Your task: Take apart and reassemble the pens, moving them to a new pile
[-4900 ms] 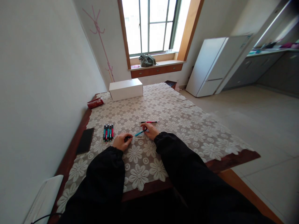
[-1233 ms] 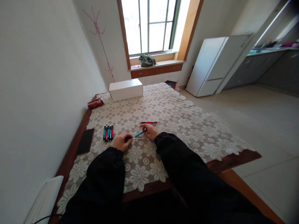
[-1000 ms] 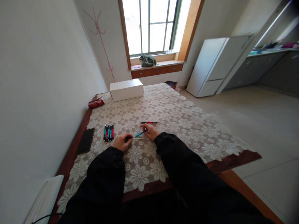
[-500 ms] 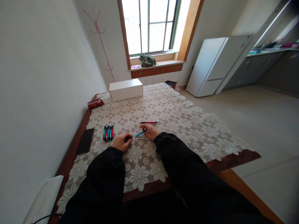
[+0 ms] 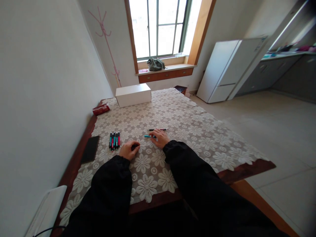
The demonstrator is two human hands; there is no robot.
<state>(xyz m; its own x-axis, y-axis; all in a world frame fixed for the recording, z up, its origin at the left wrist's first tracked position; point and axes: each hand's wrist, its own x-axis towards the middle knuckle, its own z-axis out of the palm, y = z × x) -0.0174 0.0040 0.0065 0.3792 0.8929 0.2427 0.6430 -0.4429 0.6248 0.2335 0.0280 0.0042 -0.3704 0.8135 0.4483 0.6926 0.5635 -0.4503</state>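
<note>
Blue pen (image 5: 147, 136), swung clear of my left hand (image 5: 128, 151): I hold it pinched in my right hand (image 5: 160, 138). Black piece (image 5: 134, 147): clamped in my left, thin white rod (image 5: 145, 145) jutting rightward.

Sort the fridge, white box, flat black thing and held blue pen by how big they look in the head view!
1. Fridge
2. White box
3. Flat black thing
4. Held blue pen, partly hidden by the right hand

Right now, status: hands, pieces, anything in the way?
Left hand holding thin white rod. Right hand holding teal piece. Possibly in the way: red-and-black pen just beyond right hand.
</note>
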